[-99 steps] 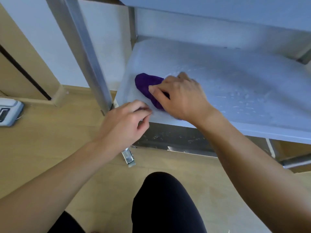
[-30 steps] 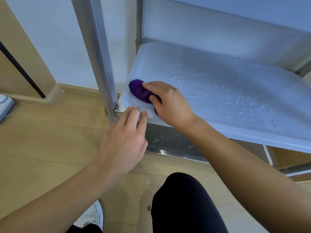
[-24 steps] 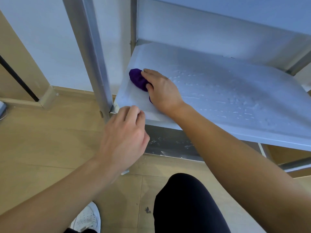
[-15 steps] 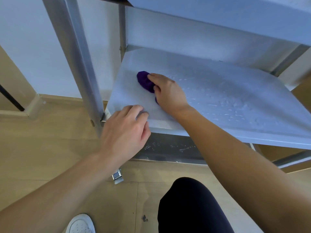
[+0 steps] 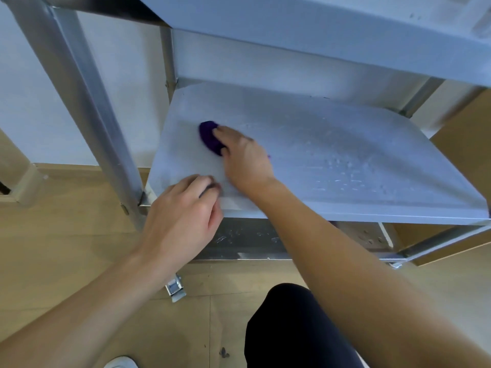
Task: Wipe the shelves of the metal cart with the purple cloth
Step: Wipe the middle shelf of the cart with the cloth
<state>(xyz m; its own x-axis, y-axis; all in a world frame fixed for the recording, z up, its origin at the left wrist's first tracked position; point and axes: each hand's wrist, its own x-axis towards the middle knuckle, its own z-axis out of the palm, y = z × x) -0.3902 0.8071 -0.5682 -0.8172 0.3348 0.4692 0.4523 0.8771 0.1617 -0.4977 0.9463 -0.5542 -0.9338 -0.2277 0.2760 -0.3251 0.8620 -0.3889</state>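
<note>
The metal cart's lower shelf (image 5: 345, 144) is a pale grey sheet with water droplets on its middle and right. A bunched purple cloth (image 5: 208, 136) lies on the shelf's left part, pressed flat under my right hand (image 5: 244, 158), which covers most of it. My left hand (image 5: 183, 216) rests on the shelf's front left corner, fingers curled over the edge beside the front left post (image 5: 87, 107). An upper shelf (image 5: 318, 33) overhangs at the top.
A bottom shelf (image 5: 252, 240) shows under the front edge. A caster brake (image 5: 175, 288) sits on the wooden floor below the post. My dark-clothed knee (image 5: 292, 328) and a white shoe (image 5: 121, 363) are near the bottom. A white wall stands behind the cart.
My right hand has slid the cloth from the shelf's front left edge back and slightly rightward. My left hand has stayed at the front corner, its fingers curling more.
</note>
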